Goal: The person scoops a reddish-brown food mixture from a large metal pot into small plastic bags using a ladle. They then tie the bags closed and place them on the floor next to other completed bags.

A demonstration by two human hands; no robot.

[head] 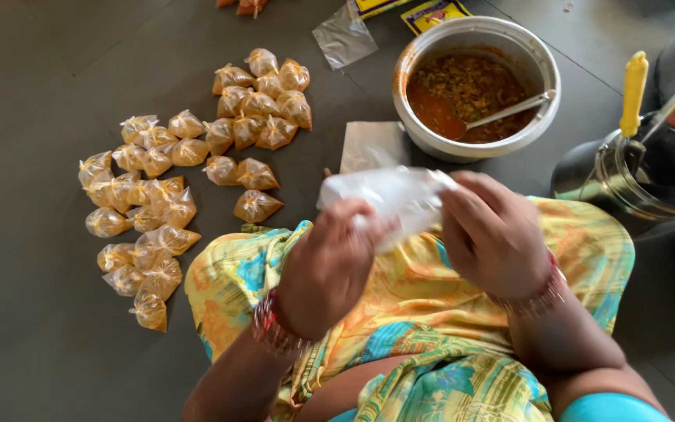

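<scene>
Both hands work just above the lap, which is draped in yellow, orange and blue patterned cloth (423, 312). Between them they hold an empty clear plastic pouch (388, 195): the left hand (326, 270) pinches its nearer left edge with fingers closed on the film, and the right hand (494, 234) grips its right end, fingers curled over the plastic. Each wrist wears a beaded bangle.

Taking the round metal pot (544, 66) as the landmark: the pouch hangs just below and left of it, toward the person. Inside the pot sits a reddish-brown curry (470, 86) with a metal spoon (505, 112) resting in it, its handle leaning on the right rim. A flat stack of clear pouches (370, 144) lies on the dark floor touching the pot's lower left side, and another loose clear pouch (344, 35) lies just left of its upper rim. Well to the left of the pot, a spread of small tied packets (189, 172) filled with yellow-orange liquid covers the floor. Right of the pot stands a dark steel vessel (626, 180) with a yellow-handled tool (633, 94) sticking up from it.
</scene>
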